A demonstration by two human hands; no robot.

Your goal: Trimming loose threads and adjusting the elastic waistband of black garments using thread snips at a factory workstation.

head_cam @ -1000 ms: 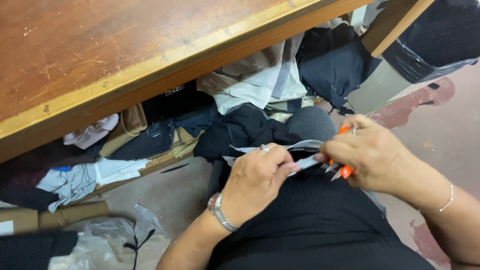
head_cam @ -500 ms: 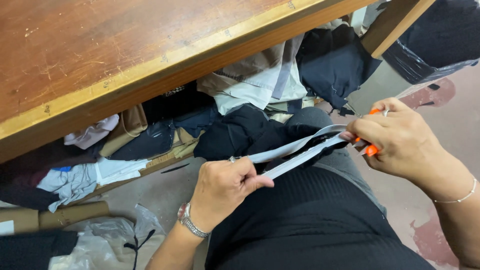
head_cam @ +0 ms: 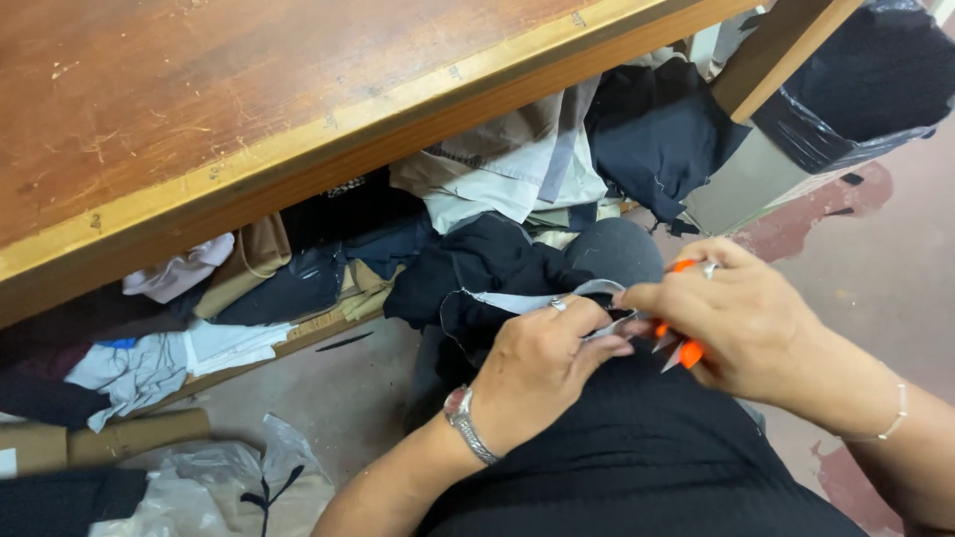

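Note:
My left hand [head_cam: 542,363] pinches a narrow grey fabric strip [head_cam: 517,300] over my lap, a ring on one finger and a metal watch at the wrist. My right hand [head_cam: 731,323] grips small orange-handled scissors [head_cam: 681,348], whose blades meet the strip right beside my left fingertips. The two hands touch each other. A black cloth [head_cam: 477,268] hangs from my knee, with the strip running along its edge. I sit in dark clothes, lap under both hands.
A wooden table [head_cam: 199,129] with a pale edge spans the top left. Beneath it lies a heap of cloth scraps [head_cam: 497,169], black, white and tan. Cardboard tubes [head_cam: 119,438] and a clear plastic bag [head_cam: 219,487] lie on the floor at left. A black bag [head_cam: 865,89] stands at right.
Half a second ago my hands were apart with the strip stretched between them. They have come back together, and the strip is now bunched at my left fingertips.

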